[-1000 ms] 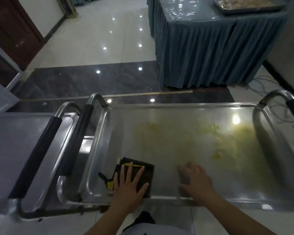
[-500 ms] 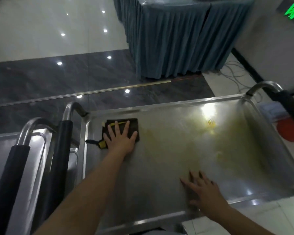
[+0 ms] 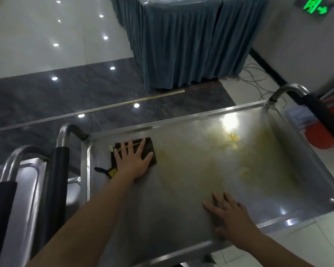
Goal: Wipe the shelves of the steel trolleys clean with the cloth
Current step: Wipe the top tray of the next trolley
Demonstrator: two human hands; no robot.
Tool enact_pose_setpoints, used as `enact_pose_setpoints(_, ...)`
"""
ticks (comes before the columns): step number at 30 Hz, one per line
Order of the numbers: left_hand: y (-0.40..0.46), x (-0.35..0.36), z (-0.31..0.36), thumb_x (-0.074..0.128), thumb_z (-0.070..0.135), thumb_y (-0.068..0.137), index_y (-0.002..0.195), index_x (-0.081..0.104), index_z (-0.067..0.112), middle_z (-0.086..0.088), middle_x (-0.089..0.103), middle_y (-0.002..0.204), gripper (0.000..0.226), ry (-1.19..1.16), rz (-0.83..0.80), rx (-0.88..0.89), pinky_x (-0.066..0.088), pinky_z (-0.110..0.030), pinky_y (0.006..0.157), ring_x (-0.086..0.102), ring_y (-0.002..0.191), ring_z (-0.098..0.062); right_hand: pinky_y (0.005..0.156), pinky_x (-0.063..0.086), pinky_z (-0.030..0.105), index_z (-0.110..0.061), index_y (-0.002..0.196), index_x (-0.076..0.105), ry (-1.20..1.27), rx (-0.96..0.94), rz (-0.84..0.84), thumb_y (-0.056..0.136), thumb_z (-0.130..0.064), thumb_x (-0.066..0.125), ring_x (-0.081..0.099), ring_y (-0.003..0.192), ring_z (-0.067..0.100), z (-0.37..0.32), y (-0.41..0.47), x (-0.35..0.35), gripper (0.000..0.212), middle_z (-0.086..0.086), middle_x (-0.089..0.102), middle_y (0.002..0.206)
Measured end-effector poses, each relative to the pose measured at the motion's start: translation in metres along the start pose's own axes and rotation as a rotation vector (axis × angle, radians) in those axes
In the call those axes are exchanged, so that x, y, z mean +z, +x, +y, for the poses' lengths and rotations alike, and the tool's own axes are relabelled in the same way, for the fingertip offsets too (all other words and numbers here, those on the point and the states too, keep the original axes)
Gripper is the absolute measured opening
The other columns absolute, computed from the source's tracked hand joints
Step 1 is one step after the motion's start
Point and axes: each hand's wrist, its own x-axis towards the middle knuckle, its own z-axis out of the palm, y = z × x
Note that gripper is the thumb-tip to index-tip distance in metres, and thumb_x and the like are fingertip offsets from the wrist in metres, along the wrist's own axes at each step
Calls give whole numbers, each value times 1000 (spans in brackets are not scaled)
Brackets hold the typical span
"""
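Your left hand (image 3: 132, 162) lies flat, fingers spread, pressing the cloth (image 3: 143, 149) at the shelf's (image 3: 181, 218) far-left corner; your right hand (image 3: 232, 216) rests flat near the front rim. Sweep right through the yellow smears (image 3: 233, 140), pressing evenly and overlapping strokes.

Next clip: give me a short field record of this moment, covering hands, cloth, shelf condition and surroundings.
left hand: left hand flat, fingers spread, pressing the cloth onto the shelf
right hand: right hand flat on bare steel near the front rim, holding nothing
cloth: dark, yellow trim, at the far left corner of the top shelf
shelf condition: yellow smears across the middle and right, unwiped
neighbour: second trolley alongside on the left
background: table with blue skirt
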Motion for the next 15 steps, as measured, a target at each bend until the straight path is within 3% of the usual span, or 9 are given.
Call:
enact_pose_setpoints(7, -151, 86, 35, 4, 82, 84, 141, -28, 58, 1, -28, 162, 70, 28, -64, 41, -23, -54, 113, -40, 141, -26, 113, 17, 54, -60, 144, -3, -48, -26, -3, 88, -50, 57, -6, 150, 30, -1, -2, -9, 83, -9, -11, 164)
enact_pose_setpoints(8, -176, 100, 43, 4, 83, 83, 142, -23, 60, 2, -23, 163, 70, 54, -50, 53, -21, -53, 114, -42, 139, -24, 113, 16, 55, -60, 145, -3, -51, -32, 1, 89, -50, 57, -7, 150, 30, -1, -4, -10, 82, -8, -12, 164)
enact_pose_setpoints(11, -229, 128, 66, 17, 77, 89, 150, 26, 49, -1, 8, 163, 68, 130, 78, 69, 7, -54, 112, -21, 149, -26, 111, 15, 55, -58, 146, -4, -57, -49, 23, 90, -49, 55, -9, 150, 31, -1, -7, -8, 82, -7, -14, 164)
enact_pose_setpoints(15, -235, 131, 75, 21, 76, 90, 148, 34, 45, -1, 23, 163, 68, 174, 153, 31, 10, -52, 111, -16, 151, -25, 112, 13, 56, -58, 145, -12, -65, -83, 29, 94, -50, 48, -15, 149, 32, 5, -12, -4, 79, -7, -20, 162)
